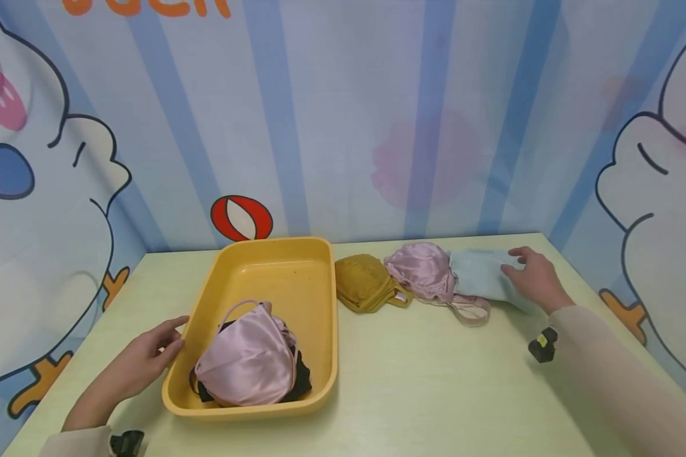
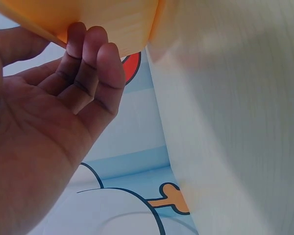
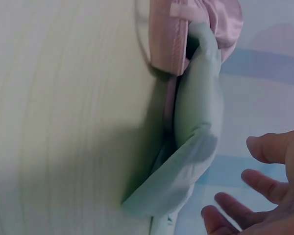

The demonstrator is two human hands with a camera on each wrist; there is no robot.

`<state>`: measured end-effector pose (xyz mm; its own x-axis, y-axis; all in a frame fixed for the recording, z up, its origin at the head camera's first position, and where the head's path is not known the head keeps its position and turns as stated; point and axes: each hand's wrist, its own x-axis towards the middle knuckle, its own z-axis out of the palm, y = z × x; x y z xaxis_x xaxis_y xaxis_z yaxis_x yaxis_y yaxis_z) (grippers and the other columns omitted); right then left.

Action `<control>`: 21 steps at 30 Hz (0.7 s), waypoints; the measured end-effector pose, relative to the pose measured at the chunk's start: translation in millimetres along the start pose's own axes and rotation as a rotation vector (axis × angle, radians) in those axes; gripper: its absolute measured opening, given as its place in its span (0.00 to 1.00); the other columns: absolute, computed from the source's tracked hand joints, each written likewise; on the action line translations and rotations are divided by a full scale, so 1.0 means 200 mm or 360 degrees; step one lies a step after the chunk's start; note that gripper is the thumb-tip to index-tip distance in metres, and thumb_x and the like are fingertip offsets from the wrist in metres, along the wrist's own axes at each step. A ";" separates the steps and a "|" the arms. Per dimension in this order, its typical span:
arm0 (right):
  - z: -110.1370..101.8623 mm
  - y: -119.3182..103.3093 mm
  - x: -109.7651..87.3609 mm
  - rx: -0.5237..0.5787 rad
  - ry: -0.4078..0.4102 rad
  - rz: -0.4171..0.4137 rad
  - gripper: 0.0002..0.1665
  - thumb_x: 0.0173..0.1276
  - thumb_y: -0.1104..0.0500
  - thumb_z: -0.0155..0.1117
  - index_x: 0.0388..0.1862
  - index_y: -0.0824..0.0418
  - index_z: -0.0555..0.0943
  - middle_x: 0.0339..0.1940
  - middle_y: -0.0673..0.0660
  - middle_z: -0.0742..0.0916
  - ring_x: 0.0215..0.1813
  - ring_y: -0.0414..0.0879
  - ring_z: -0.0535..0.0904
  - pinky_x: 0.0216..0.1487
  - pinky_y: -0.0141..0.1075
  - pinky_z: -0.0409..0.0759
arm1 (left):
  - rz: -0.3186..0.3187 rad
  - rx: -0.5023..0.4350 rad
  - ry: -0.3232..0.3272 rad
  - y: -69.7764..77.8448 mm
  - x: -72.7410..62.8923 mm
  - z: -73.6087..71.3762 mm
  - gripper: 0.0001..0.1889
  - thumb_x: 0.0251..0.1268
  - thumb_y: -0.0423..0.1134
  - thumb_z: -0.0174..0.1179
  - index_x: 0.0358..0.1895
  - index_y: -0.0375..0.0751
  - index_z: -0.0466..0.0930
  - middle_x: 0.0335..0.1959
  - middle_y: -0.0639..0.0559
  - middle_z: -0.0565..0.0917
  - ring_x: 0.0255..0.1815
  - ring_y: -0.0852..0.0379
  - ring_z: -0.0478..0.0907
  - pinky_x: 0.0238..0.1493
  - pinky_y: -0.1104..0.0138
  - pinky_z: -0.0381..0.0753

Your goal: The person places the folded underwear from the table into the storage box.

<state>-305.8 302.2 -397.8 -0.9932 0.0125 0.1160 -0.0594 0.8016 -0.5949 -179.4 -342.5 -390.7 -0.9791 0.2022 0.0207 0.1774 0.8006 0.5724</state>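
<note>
My left hand [image 1: 140, 359] is at the left side of a yellow tray [image 1: 320, 304], its loosely bent fingers [image 2: 83, 58] against the outer wall. Inside the tray a pink satin bra [image 1: 251, 365] lies over a black garment [image 1: 300, 379]. At the table's back right, my right hand [image 1: 534, 277] hovers over a pale mint bra [image 1: 480, 273]. Its fingers are spread, and in the right wrist view they stand apart from the mint bra [image 3: 196, 112]. A second pink satin bra [image 1: 422, 270] overlaps the mint one, and a mustard bra [image 1: 363, 282] lies beside the tray.
The garments lie in a row along the back of a pale table [image 1: 423, 387]. Behind them hangs a blue striped cloth backdrop [image 1: 354, 114] with cartoon figures on both sides. The pink bra's strap [image 1: 471, 311] trails toward the front.
</note>
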 end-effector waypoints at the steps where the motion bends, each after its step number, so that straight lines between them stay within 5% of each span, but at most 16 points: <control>1: 0.00 0.01 0.00 -0.0009 -0.0029 0.0038 0.34 0.74 0.51 0.50 0.66 0.75 0.60 0.60 0.80 0.67 0.60 0.74 0.62 0.55 0.62 0.63 | 0.0003 0.0002 0.0001 0.00 0.00 0.00 0.23 0.71 0.31 0.50 0.65 0.25 0.61 0.31 0.50 0.74 0.29 0.56 0.71 0.26 0.68 0.72; 9: 0.01 0.08 0.01 -0.0055 -0.0260 0.0232 0.51 0.71 0.36 0.44 0.69 0.79 0.49 0.65 0.82 0.58 0.64 0.78 0.50 0.59 0.65 0.54 | 0.0015 0.0004 0.0007 0.01 0.00 0.00 0.23 0.71 0.30 0.50 0.65 0.25 0.61 0.31 0.50 0.74 0.28 0.56 0.70 0.26 0.68 0.72; 21: 0.05 0.10 0.03 0.0005 -0.0225 0.0190 0.52 0.69 0.37 0.51 0.68 0.79 0.52 0.65 0.82 0.59 0.65 0.75 0.53 0.61 0.62 0.56 | 0.0013 -0.0001 0.0005 0.01 0.00 0.00 0.22 0.71 0.31 0.50 0.65 0.25 0.61 0.30 0.50 0.74 0.27 0.57 0.70 0.26 0.68 0.72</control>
<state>-313.6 312.4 -416.5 -0.9974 0.0230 -0.0680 0.0593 0.7974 -0.6005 -178.6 -342.2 -389.6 -0.9780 0.2069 0.0280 0.1853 0.7984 0.5729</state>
